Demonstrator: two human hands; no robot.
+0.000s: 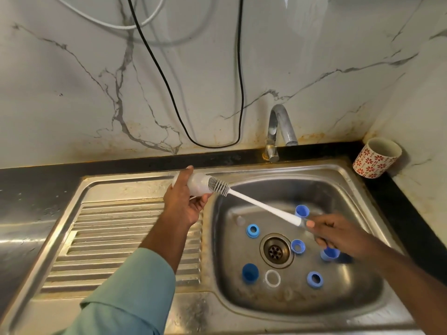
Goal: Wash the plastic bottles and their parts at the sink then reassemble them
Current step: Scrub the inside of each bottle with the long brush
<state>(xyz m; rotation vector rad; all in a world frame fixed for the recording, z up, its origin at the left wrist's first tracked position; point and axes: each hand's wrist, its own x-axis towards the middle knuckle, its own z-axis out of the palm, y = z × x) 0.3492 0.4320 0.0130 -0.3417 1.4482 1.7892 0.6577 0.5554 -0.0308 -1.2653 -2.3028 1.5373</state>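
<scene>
My left hand (pixel 185 200) grips a clear plastic bottle (pixel 197 184) on its side above the sink's left rim, mouth facing right. My right hand (pixel 338 235) holds the white handle of a bottle brush (pixel 261 206). The grey bristle head sits at the bottle's mouth, mostly outside it. In the steel sink basin (pixel 358 286) lie several blue caps and rings: a ring (pixel 253 230), a cap (pixel 298 246), a tall cap (pixel 302 211), a dark blue cap (pixel 250 274), another ring (pixel 315 279). A clear ring (pixel 272 278) lies near the drain (pixel 275 250).
The chrome tap (pixel 280 128) stands behind the basin with no water running. A ribbed draining board (pixel 116 238) lies to the left. A patterned cup (pixel 376 157) stands on the black counter at the back right. Black and white cables (pixel 239 81) hang on the marble wall.
</scene>
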